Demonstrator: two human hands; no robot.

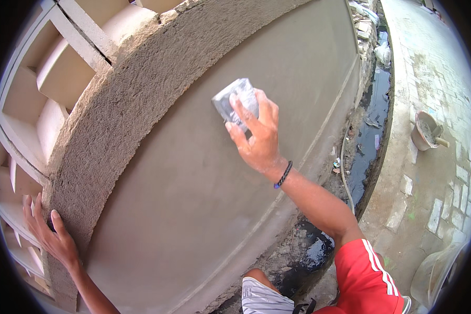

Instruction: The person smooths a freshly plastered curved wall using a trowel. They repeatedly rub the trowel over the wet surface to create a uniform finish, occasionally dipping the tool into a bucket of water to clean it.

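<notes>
Silvery block (236, 101) was finger-gripped by right hand (260, 137) over plaster (183, 183) (contact unclear); left hand (55, 238), fingers spread, was braced on border (125, 99), presumably for balance

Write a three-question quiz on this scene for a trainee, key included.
1. Fill in: the silvery-grey, flat-faced block is held in the person's ____.
2. True or false: the round brown bucket stands on light paving, to the right of the channel of dark water.
3. The bare left hand is at:
A) the red sleeve
B) the rough grey curved wall border
C) the bucket

Key: 1. right hand; 2. true; 3. B
</notes>
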